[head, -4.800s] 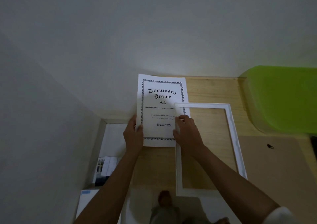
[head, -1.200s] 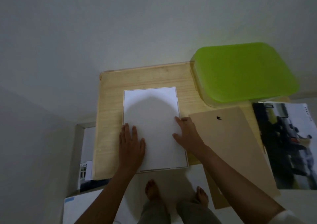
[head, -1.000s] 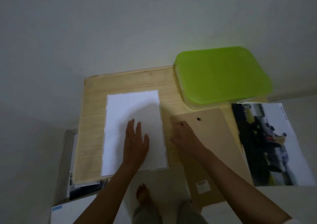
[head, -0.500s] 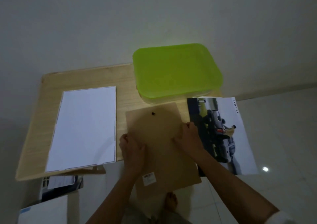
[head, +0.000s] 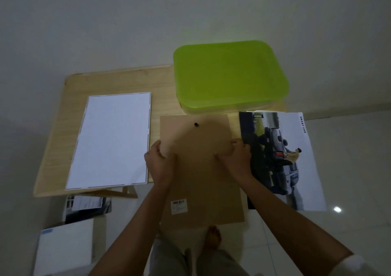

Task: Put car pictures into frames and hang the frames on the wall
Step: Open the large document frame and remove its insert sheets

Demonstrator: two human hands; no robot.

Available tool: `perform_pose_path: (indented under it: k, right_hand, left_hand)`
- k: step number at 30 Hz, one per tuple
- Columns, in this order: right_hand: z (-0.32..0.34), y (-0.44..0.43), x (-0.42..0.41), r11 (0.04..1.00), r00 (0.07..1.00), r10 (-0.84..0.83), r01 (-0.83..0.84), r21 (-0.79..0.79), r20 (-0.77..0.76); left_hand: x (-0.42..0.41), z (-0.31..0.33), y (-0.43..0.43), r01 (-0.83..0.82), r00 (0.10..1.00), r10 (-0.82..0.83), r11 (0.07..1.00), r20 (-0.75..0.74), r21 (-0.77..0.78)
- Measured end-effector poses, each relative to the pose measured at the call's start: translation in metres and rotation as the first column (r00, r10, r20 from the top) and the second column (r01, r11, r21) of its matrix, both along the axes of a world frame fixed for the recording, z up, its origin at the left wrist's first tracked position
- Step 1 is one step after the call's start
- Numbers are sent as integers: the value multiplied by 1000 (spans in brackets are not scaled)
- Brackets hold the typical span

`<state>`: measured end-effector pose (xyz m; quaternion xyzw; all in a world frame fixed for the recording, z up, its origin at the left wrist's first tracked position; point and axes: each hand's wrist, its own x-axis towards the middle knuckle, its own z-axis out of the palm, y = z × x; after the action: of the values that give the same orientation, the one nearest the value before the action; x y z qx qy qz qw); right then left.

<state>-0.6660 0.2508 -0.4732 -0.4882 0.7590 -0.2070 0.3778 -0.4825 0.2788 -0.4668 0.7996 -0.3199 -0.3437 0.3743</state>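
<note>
Both hands grip the flat brown fibreboard backing panel by its long edges, the left hand pinching the left edge and the right hand curled over the right one, probably so the thin board can be carried level without bending. The panel hangs over the near edge of the low pale wooden table, its far end with the small dark hanging hole over the tabletop. To the left, the white rectangular picture frame lies face down on the table, blank white sheet uppermost, seemingly ready to take the backing. The glossy printed car picture lies to the right, partly off the table's edge and touching the right hand's knuckles; it appears not yet framed. A lime-green plastic storage box lid fills the far right corner, leaving little spare room. A white cardboard box and loose papers sit on the floor beside a bare foot.
</note>
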Motion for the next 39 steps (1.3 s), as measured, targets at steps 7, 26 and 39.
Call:
perform_pose_path:
  k: [7, 26, 39]
  right_hand:
    - [4, 3, 56, 999, 994, -3, 9, -50, 105]
    - [-3, -60, 237, 980, 975, -96, 128, -151, 199]
    - [-12, -66, 252, 972, 988, -117, 134, -190, 98]
  left_hand:
    - [64, 19, 5, -9, 1000, 8, 999, -8, -46]
    - [264, -4, -60, 62, 997, -59, 996, -40, 57]
    - [274, -16, -69, 224, 957, -231, 973, 175, 57]
